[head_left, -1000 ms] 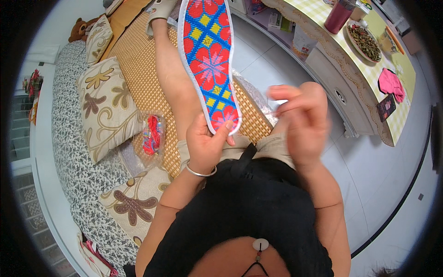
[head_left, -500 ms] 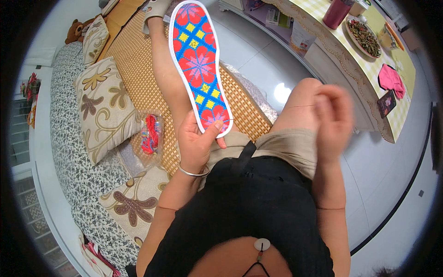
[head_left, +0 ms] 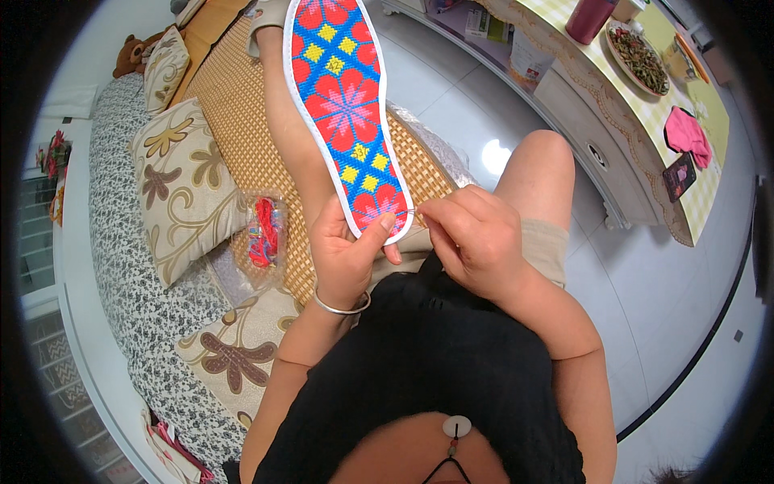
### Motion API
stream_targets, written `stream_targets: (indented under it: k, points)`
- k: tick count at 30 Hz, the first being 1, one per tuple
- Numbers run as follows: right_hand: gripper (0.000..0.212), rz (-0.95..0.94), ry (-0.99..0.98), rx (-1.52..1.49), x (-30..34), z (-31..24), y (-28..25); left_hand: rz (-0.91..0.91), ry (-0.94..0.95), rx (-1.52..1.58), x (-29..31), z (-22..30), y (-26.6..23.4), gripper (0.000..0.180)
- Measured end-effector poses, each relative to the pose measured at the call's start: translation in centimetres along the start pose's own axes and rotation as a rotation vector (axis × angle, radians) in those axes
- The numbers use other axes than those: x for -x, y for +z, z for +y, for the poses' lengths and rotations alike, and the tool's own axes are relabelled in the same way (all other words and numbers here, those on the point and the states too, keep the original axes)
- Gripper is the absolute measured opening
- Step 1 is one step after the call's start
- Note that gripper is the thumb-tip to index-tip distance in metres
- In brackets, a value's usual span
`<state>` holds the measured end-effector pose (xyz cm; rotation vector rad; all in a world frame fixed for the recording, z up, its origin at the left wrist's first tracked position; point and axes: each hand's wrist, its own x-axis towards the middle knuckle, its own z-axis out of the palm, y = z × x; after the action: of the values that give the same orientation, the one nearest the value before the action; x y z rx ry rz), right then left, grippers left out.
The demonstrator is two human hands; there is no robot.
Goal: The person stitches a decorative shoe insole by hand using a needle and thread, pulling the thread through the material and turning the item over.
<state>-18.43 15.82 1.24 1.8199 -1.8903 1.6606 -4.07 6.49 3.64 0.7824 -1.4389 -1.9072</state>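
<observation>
An embroidered insole (head_left: 345, 113) with red flowers, yellow diamonds and a blue ground inside a white rim is held up over my lap. My left hand (head_left: 345, 250) grips its narrow end, thumb on the stitched face and fingers behind. At the right edge of that end, my right hand (head_left: 476, 234) pinches a thin needle (head_left: 414, 210) between thumb and forefinger. The needle's tip lies at the insole's white border; whether it pierces the cloth cannot be made out. No thread is plain to see.
Beside my left arm lies a clear plastic bag (head_left: 262, 234) of coloured thread, near patterned cushions (head_left: 189, 189) on the sofa. To the right, a table with a checked cloth (head_left: 709, 189) bears a plate of food (head_left: 637, 58), a tumbler (head_left: 589, 19), a pink cloth (head_left: 687, 135) and a phone (head_left: 679, 177).
My right hand has swung in from above my right thigh to the insole's edge, where the needle now shows. The insole has shifted slightly up, still in my left hand.
</observation>
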Motion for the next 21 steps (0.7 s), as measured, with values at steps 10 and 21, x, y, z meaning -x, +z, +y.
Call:
stream_targets:
  k: [10,21]
  points:
    - [0.026,-0.082,-0.028,0.075,-0.3,-0.5,-0.6,0.028,0.025,-0.116,0.4,0.1,0.4,0.017]
    - [0.022,-0.040,0.038,0.054,0.0,-0.8,-0.4,0.062,0.220,-0.282,0.7,-0.8,0.9,0.014]
